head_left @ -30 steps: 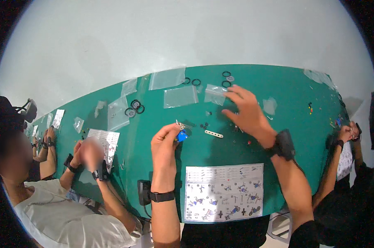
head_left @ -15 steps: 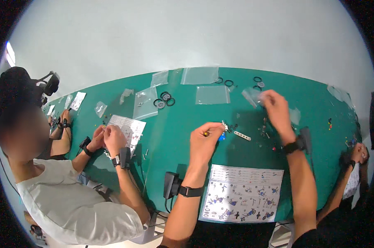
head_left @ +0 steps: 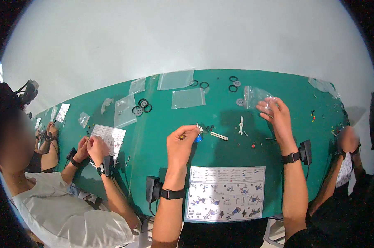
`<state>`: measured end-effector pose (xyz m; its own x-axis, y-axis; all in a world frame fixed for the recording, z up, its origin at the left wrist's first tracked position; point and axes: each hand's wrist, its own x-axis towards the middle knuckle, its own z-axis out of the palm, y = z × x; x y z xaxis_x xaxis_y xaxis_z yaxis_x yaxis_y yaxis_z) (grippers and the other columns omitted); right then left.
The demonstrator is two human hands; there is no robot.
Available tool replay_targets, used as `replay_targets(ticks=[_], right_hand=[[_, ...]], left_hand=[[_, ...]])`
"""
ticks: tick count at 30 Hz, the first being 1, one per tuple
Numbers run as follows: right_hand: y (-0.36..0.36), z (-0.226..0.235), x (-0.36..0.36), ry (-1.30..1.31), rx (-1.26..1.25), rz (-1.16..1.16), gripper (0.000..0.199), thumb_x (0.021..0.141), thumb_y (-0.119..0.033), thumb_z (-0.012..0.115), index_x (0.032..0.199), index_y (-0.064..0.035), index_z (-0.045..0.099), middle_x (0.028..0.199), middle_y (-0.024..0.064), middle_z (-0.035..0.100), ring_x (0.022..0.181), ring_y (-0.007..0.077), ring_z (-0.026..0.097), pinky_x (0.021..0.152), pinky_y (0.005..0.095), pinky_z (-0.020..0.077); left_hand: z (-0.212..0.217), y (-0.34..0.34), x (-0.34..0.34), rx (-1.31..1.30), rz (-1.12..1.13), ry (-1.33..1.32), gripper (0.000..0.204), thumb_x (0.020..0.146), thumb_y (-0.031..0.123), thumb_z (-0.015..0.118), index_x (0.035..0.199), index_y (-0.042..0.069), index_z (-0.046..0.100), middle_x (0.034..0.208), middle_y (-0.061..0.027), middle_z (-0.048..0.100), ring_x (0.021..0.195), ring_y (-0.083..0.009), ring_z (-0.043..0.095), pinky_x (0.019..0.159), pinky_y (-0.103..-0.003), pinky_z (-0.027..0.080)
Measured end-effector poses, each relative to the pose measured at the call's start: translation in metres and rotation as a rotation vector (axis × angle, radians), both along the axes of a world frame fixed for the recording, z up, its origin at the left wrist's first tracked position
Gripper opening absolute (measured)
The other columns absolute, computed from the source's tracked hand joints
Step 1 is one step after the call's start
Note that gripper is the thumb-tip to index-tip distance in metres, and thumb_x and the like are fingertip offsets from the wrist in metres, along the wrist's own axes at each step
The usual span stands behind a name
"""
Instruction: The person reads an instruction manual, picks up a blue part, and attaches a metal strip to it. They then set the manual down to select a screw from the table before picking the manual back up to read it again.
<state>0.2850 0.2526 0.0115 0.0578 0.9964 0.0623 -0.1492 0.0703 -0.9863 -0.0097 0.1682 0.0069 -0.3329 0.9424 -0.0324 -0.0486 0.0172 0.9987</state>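
My left hand [head_left: 180, 142] is closed in a pinch on a small silvery metal part [head_left: 199, 128]. Just below its fingertips shows a blue piece [head_left: 199, 139]; whether it is joined to the metal part I cannot tell. A whitish perforated strip [head_left: 219, 136] and several small black pieces lie to the right of these fingers. Over the table at right, my right hand [head_left: 280, 120] holds a clear zip bag [head_left: 254, 97] between thumb and fingers. A small silver wrench [head_left: 241, 125] lies left of that hand, with a few screws and a red piece [head_left: 253, 145] around it.
A printed instruction sheet [head_left: 226, 194] lies at the green table's near edge. Black tyres [head_left: 233, 79], grey wheels [head_left: 239, 101] and flat clear bags [head_left: 188, 98] are at the back. Co-workers sit on both sides, one in a white shirt [head_left: 67, 211] at left.
My right hand has moved right, lifting the clear bag. The wrench now shows plainly on the table. My left hand keeps its pinch. The whole view has shifted, moving the scene leftward.
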Motion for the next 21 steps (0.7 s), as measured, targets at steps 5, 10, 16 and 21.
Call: replay_targets(ticks=[5,10,16,21], right_hand=[[-0.001,-0.008,0.015,0.026,0.006,-0.090,0.024,0.103,-0.023,0.049,0.112,-0.0026,0.057,0.107,0.0159,0.070,0.095,0.0233,0.071,0.070,0.0268,0.0563],[0.008,-0.017,0.044,-0.067,0.016,-0.239,0.021,0.101,-0.022,0.053,0.110,-0.0035,0.058,0.100,0.0140,0.072,0.085,0.0196,0.071,0.063,0.0236,0.0534],[0.017,-0.035,0.075,-0.201,0.056,-0.311,0.022,0.099,-0.020,0.057,0.113,-0.0035,0.059,0.098,0.0118,0.071,0.087,0.0154,0.068,0.067,0.0241,0.0540],[0.018,-0.037,0.076,-0.151,0.072,-0.332,0.024,0.098,-0.016,0.059,0.115,0.0009,0.058,0.099,0.0136,0.071,0.090,0.0167,0.069,0.071,0.0256,0.0567]], left_hand=[[-0.001,-0.002,-0.001,0.015,0.013,-0.033,0.011,0.086,0.008,0.072,0.095,0.002,0.075,0.083,0.0014,0.068,0.075,-0.0046,0.057,0.068,-0.020,0.042],[-0.007,0.001,-0.013,0.009,0.019,-0.186,0.012,0.088,0.010,0.070,0.097,0.004,0.074,0.087,0.0001,0.068,0.079,-0.0061,0.058,0.072,-0.022,0.044],[-0.001,-0.002,-0.010,0.010,0.034,-0.263,0.010,0.089,0.010,0.069,0.096,0.005,0.073,0.087,0.0008,0.067,0.077,-0.0059,0.058,0.070,-0.022,0.044],[0.000,-0.002,-0.010,0.015,0.044,-0.266,0.010,0.089,0.010,0.067,0.096,0.004,0.073,0.087,0.0007,0.067,0.076,-0.0057,0.058,0.068,-0.022,0.043]])
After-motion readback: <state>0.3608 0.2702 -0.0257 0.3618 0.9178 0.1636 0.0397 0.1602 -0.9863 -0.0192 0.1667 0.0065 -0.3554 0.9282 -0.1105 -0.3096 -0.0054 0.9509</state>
